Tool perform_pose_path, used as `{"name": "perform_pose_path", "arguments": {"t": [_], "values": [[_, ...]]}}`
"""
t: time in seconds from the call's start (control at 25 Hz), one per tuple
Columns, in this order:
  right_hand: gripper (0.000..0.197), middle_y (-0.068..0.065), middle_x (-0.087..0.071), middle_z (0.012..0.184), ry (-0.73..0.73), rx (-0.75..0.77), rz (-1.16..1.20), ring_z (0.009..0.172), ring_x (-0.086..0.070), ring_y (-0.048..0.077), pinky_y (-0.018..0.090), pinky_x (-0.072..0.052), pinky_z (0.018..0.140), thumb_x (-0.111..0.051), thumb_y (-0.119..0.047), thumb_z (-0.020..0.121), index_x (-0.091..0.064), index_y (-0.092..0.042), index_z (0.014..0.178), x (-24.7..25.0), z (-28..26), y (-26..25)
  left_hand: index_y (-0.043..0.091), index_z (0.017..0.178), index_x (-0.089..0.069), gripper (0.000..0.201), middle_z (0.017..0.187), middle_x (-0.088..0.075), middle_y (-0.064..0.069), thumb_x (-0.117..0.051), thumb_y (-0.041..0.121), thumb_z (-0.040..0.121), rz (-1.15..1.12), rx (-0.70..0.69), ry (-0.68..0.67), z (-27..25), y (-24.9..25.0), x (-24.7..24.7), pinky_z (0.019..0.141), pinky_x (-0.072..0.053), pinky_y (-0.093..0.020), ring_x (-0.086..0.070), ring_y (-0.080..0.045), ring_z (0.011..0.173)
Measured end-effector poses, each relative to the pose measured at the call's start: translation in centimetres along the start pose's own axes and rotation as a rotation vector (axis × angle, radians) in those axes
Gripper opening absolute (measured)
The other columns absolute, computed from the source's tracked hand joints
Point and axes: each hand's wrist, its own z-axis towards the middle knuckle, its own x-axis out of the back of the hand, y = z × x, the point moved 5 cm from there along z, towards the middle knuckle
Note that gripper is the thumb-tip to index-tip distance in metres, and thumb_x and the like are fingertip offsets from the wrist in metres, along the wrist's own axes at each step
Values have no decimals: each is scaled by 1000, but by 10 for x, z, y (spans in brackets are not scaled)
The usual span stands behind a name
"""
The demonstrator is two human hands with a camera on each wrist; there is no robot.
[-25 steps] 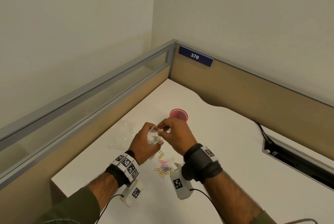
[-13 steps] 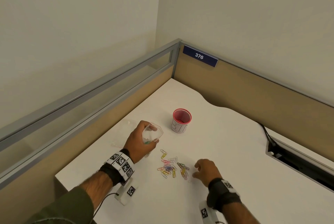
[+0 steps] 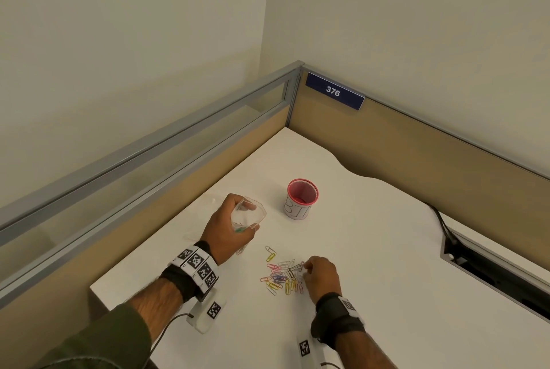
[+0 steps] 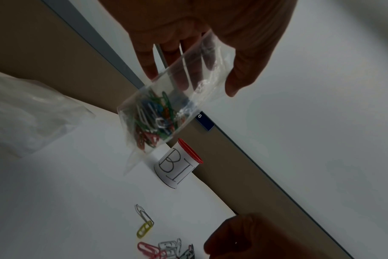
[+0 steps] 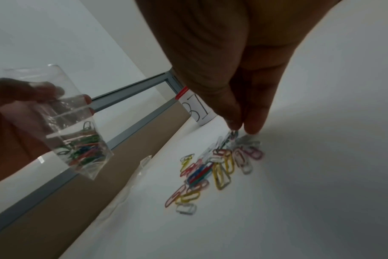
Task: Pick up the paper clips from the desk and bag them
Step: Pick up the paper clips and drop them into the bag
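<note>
My left hand (image 3: 230, 229) holds a small clear plastic bag (image 3: 248, 215) above the desk, mouth up and spread open. Several coloured paper clips lie in the bag's bottom (image 4: 153, 121). A loose pile of coloured paper clips (image 3: 281, 278) lies on the white desk (image 3: 372, 249) in front of me. My right hand (image 3: 320, 275) is down at the pile's right edge. Its thumb and fingertips (image 5: 235, 122) pinch a dark paper clip (image 5: 231, 135) at the top of the heap (image 5: 219, 168).
A small red-rimmed cup (image 3: 301, 199) with handwritten letters stands behind the pile. Crumpled clear plastic (image 4: 29, 113) lies at the desk's left edge by the partition. A cable slot (image 3: 500, 273) opens at the right. Partition walls (image 3: 416, 145) close the desk's back and left.
My right hand has left the bag, gone down to the desk right of the pile, then slid left onto it and pinched a clip. My left hand keeps the bag up.
</note>
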Motion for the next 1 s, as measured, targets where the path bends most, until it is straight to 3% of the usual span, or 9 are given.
{"name": "perform_pose_path", "arguments": {"t": [0.16,0.32,0.44,0.48,0.72,1.0], "values": [[31,9,-50,123,-48,28,-93,114,-53,27,31,-45,96,-54,-20,92,-55,-12,121,0,1,3,22,113,-52,46,117,-63,11,-80,15,77,-7,23,-6,1,-6,-1,99,-49,-31,-58,-12,118],[25,11,-51,115,-67,84,-139,105,-54,27,37,-51,90,-50,-27,91,-59,-9,105,-15,-4,-20,22,113,-51,46,117,-63,10,-79,14,78,-8,30,-13,1,-5,-5,97,-50,-30,-58,-13,118],[52,4,-46,116,-107,108,-168,110,-48,26,35,-47,85,-62,-54,80,-55,-15,113,-22,-10,-33,25,113,-50,47,118,-62,10,-79,16,78,-2,39,-29,0,-4,-10,98,-51,-30,-57,-13,119],[57,4,-44,118,-120,122,-211,113,-46,25,36,-47,86,-64,-56,78,-53,-17,117,-24,-12,-37,25,113,-50,47,118,-62,10,-79,15,78,-4,41,-33,0,-4,-11,98,-50,-30,-57,-13,119],[23,11,-49,121,-83,264,-356,112,-48,28,38,-49,90,-50,-20,94,-54,-13,116,-26,-15,-55,27,113,-50,47,118,-62,10,-79,15,78,-11,45,-34,1,-1,-11,92,-48,-18,-57,-11,119],[20,12,-62,111,-71,211,-273,101,-59,27,30,-47,86,-46,-8,90,-62,-8,102,-4,-3,-38,24,114,-50,47,117,-61,9,-79,14,78,-12,38,-36,2,0,-10,88,-45,-11,-57,-11,118]]}}
